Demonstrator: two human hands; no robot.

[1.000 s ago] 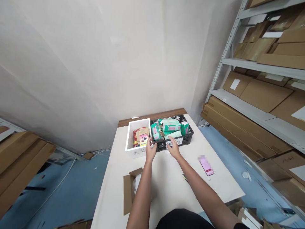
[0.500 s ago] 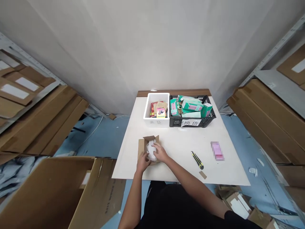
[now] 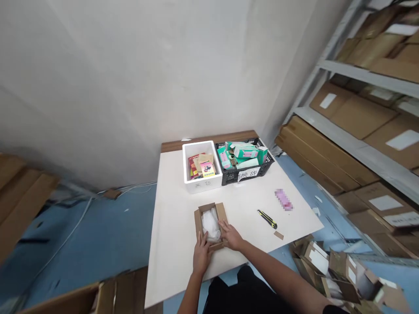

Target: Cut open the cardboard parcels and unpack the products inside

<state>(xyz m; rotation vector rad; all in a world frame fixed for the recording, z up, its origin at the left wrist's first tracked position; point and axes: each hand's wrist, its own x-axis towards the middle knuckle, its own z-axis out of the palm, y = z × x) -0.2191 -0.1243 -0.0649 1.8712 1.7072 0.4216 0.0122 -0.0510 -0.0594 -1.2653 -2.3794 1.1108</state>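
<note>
A small open cardboard box [image 3: 198, 218] lies near the front edge of the white table [image 3: 170, 244], with crumpled white plastic wrapping [image 3: 210, 224] inside. My left hand [image 3: 201, 254] rests against the box's near left corner, fingers curled on the cardboard. My right hand [image 3: 231, 235] lies on the box's near right side, fingers bent over its edge beside the wrapping.
At the table's back stand a white foam bin [image 3: 197, 186] of coloured packets and a black basket [image 3: 247, 173] of green boxes. A yellow-black utility knife [image 3: 267, 219] and a pink item [image 3: 283, 200] lie to the right. Metal shelves with cartons [image 3: 353, 117] line the right; cardboard scraps [image 3: 330, 266] litter the floor.
Both hands left the black basket and came back to the small cardboard box at the front. Since half a second ago the view swung, and both hands remain on the box.
</note>
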